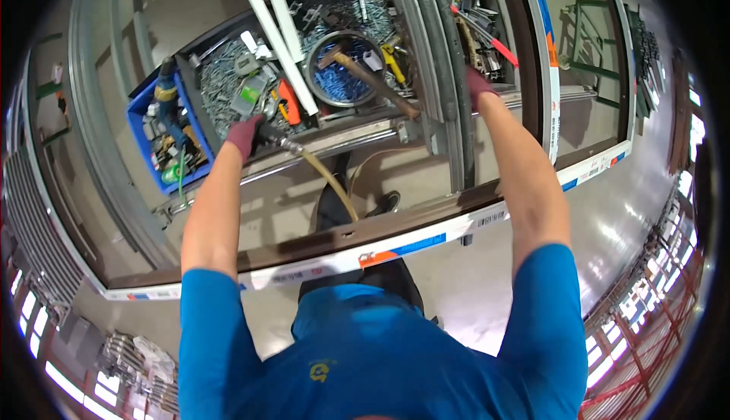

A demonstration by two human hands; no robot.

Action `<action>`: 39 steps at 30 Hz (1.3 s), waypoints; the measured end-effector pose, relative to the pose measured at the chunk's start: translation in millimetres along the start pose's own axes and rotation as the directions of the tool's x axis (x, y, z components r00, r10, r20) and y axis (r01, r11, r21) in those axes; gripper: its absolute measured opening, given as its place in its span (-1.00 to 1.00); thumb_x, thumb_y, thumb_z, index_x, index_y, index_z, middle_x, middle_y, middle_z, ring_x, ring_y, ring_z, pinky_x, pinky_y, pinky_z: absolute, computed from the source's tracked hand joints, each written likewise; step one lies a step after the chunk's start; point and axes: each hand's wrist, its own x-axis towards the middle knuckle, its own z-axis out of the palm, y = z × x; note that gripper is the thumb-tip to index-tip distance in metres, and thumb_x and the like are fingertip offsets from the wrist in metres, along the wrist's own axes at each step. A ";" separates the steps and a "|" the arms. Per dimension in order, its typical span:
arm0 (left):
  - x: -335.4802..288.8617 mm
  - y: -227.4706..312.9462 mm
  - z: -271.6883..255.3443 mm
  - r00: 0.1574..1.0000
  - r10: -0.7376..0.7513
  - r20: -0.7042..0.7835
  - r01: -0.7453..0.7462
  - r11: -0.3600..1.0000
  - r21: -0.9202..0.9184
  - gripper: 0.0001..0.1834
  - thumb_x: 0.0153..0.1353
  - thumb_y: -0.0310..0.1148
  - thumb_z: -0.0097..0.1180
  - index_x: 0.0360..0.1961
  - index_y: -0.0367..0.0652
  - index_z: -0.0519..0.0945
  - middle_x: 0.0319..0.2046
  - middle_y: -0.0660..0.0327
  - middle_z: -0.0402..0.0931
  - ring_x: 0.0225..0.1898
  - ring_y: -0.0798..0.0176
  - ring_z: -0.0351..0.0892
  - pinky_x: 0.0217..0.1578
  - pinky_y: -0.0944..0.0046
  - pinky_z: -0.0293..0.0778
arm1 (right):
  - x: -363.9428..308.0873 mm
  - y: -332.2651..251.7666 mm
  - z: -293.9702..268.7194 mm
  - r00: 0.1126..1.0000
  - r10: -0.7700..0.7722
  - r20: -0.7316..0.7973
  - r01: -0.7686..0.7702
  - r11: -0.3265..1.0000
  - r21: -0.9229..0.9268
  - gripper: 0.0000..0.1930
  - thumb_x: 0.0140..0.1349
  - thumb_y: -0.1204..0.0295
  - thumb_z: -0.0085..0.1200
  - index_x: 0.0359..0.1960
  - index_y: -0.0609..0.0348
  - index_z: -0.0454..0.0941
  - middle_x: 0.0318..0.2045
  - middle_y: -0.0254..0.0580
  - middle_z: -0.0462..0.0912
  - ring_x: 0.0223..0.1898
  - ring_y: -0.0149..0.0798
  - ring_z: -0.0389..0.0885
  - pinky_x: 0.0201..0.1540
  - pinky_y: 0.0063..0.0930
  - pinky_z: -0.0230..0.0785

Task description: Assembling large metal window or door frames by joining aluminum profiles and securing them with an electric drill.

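Observation:
My left hand (245, 135), in a dark red glove, grips a small air tool (274, 140) with a yellowish hose (328, 180) trailing back toward me. It is held at the front rail of a brown window frame (426, 218) with white, blue and orange tape along its edge. My right hand (479, 85), gloved the same, presses on a grey upright metal profile (449, 93) of the frame; its fingers are partly hidden behind the profile.
Behind the frame a dark tray (228, 77) holds many screws, an orange-handled tool and a wooden-handled hammer (372, 81) lying across a round tin (340, 70). A blue bin (144, 135) of tools stands left. White strips (275, 36) lean across the tray.

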 end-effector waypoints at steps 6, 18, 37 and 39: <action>26.6 145.6 55.6 0.968 -0.016 0.252 -0.034 0.981 0.194 -0.26 0.30 -0.38 0.22 0.50 -0.01 0.30 -0.15 -0.07 0.75 -0.16 -0.04 0.75 -0.06 0.01 0.56 | 0.6 85.7 -40.7 0.972 0.014 -0.236 -0.165 0.755 -0.634 -0.56 0.34 0.06 -0.02 -0.02 0.04 0.75 -0.01 0.02 0.77 0.03 0.02 0.77 0.05 -0.07 0.58; -125.4 422.2 -45.9 0.982 0.069 -0.179 -0.075 0.997 -0.032 -0.40 0.25 -0.20 0.40 0.22 -0.28 0.54 0.05 -0.07 0.66 0.07 -0.02 0.67 0.11 0.10 0.52 | -223.4 -96.1 -145.7 0.997 0.067 0.048 -0.046 0.933 -0.356 -0.70 0.33 0.35 0.04 -0.10 0.33 0.68 -0.20 0.31 0.72 -0.13 0.15 0.76 -0.09 -0.04 0.59; -172.5 815.0 175.3 0.887 0.355 -0.294 -0.313 0.932 0.182 -0.58 0.43 -0.03 0.07 -0.07 -0.18 0.71 -0.13 -0.13 0.71 -0.06 -0.27 0.67 -0.05 -0.03 0.56 | -389.4 289.7 69.8 0.973 0.224 -0.052 0.041 0.056 0.998 -0.69 0.57 0.06 -0.06 -0.25 -0.06 0.56 -0.58 -0.49 0.43 -0.64 -0.49 0.34 -0.61 -0.51 0.09; -175.1 817.8 181.4 0.874 0.369 -0.316 -0.322 0.927 0.192 -0.62 0.44 -0.11 0.08 -0.09 -0.23 0.70 -0.21 -0.19 0.67 -0.11 -0.33 0.64 -0.11 -0.07 0.53 | -354.1 266.0 29.6 0.982 0.048 0.181 -0.174 -0.123 0.977 -0.67 0.55 0.07 -0.01 -0.34 -0.06 0.55 -0.57 -0.47 0.49 -0.61 -0.47 0.42 -0.59 -0.47 0.14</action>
